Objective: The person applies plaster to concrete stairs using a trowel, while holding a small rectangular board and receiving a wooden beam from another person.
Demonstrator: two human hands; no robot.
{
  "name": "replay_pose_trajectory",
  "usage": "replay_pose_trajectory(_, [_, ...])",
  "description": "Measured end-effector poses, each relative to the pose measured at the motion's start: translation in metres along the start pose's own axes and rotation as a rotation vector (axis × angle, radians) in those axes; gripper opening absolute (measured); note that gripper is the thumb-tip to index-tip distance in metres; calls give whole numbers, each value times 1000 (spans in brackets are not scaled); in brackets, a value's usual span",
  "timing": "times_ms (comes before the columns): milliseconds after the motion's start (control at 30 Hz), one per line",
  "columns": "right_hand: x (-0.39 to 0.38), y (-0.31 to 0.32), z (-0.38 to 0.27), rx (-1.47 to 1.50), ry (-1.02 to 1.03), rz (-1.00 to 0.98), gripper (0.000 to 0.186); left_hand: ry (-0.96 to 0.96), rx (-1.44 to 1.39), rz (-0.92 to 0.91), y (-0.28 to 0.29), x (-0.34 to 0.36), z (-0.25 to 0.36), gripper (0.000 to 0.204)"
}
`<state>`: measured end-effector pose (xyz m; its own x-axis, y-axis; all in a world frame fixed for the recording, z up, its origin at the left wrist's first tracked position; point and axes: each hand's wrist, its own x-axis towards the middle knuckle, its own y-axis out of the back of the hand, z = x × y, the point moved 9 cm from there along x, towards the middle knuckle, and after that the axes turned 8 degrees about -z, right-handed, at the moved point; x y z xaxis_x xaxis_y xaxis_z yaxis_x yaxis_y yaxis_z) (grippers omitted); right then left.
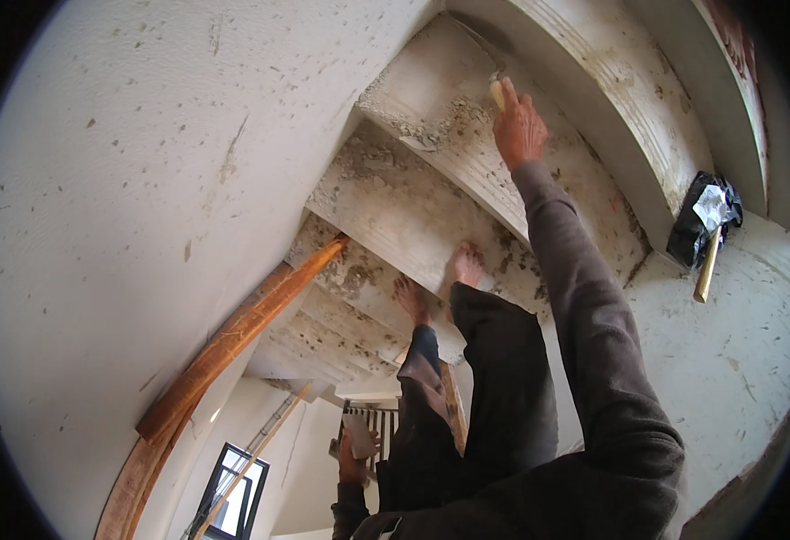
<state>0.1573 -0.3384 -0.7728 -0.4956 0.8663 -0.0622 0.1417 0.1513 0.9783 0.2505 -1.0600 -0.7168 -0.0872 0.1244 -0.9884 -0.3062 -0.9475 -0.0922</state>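
Note:
My right hand point(521, 128) grips the pale yellowish handle of a scraper point(496, 88), reaching up onto a dusty concrete step point(422, 63) near a patch of grey crumbs point(444, 130). Low in the view, my left hand point(352, 454) is wrapped round a grey flat-sided piece point(361, 434), whose exact kind I cannot tell. My bare feet stand on the lower steps point(377, 220), spotted with grit and stains.
A black plastic bundle point(687, 238) with a wooden handle rests at the right. Long wooden boards point(197, 387) lean along the white wall point(125, 180). Down below are a dark railing point(383, 416), a pole point(273, 432) and a dark-framed window point(233, 490).

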Motion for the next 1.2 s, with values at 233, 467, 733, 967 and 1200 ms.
replay_pose_trajectory(233, [2, -8, -16, -67, 120, -53, 52, -1, -12, -4, -2, 0, 0, 64])
replay_pose_trajectory(467, [-44, -4, -25, -17, 357, -207, 59, 9, -11, -28, -8, 4, 0, 64])
replay_pose_trajectory(733, [-40, -13, -22, 8, 269, -87, 62, 21, 67, -7, 5, 6, -1, 70])
replay_pose_trajectory(967, [-104, -22, -51, 93, 420, -227, 61, 11, 65, -5, 7, 4, -5, 68])
replay_pose_trajectory(1200, [-53, 5, 25, 96, 99, -18, 61, -17, 54, 3, 22, 3, -3, 66])
